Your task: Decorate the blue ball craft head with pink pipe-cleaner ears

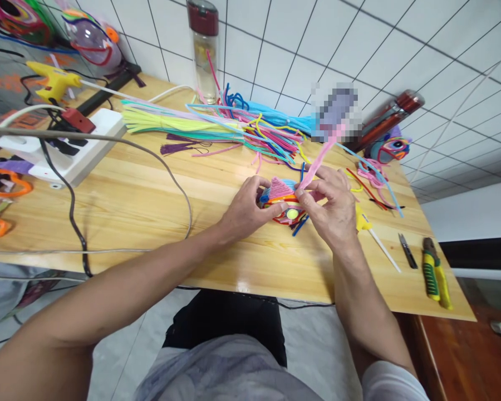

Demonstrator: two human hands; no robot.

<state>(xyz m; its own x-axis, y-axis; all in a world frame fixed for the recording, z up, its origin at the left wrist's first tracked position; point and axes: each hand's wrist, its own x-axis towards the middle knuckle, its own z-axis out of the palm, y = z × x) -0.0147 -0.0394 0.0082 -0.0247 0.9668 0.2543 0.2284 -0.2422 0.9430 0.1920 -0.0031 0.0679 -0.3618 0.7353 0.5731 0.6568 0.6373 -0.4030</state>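
Note:
Between my hands is a small colourful craft piece [280,192] made of pipe cleaners, with a pink striped patch, orange and blue edges and a pale yellow round spot. My left hand [250,207] grips its left side, the thumb lying along the front. With thumb and fingers my right hand [328,203] pinches pink pipe cleaners [317,161] at the piece's upper right; their loose ends rise up and to the right. Dark blue pipe cleaner ends [300,225] stick out below the piece. A yellow glue gun [362,219] lies partly hidden behind my right wrist.
Bundles of pipe cleaners [183,122] lie along the back near a clear bottle [204,55]. At right are small snips [408,250] and green-yellow pliers [432,273]. A white power strip [96,139], cables and another yellow glue gun [54,81] occupy the left.

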